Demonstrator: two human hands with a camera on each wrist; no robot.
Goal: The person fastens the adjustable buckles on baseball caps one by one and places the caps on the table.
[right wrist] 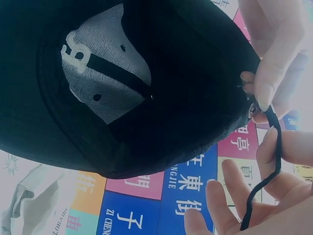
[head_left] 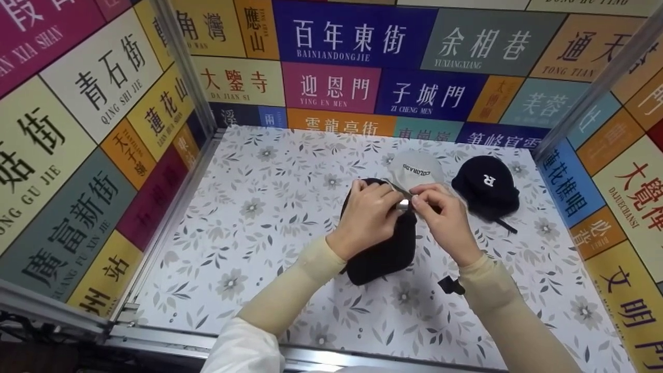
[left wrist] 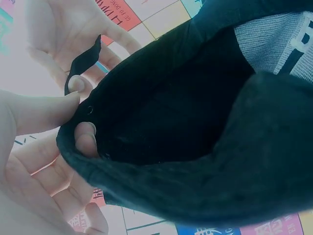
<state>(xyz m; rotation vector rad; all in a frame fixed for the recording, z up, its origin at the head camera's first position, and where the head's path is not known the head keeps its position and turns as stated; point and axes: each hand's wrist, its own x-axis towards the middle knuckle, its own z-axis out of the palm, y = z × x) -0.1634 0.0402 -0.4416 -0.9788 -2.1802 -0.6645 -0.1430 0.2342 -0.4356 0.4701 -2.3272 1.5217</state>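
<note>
A black baseball cap [head_left: 383, 254] is held brim toward me, between both hands. My left hand [head_left: 365, 215] pinches its back band, thumb outside and a fingertip inside the opening in the left wrist view. My right hand [head_left: 443, 220] holds the loose end of the cap's thin black strap [right wrist: 278, 152] between thumb and finger. Beside the left fingertips a small metal buckle [right wrist: 252, 110] shows at the band. Inside the cap, the right wrist view shows a pale mesh lining [right wrist: 117, 54] behind the front panel.
Beyond the hands lies a light grey cap [head_left: 409, 166] lettered COLORADO. To its right sits another black cap [head_left: 484, 181] with a white R, its strap trailing toward me. A floral tabletop [head_left: 248, 248] spreads beneath, with sign-printed walls [head_left: 331, 88] at the back and both sides.
</note>
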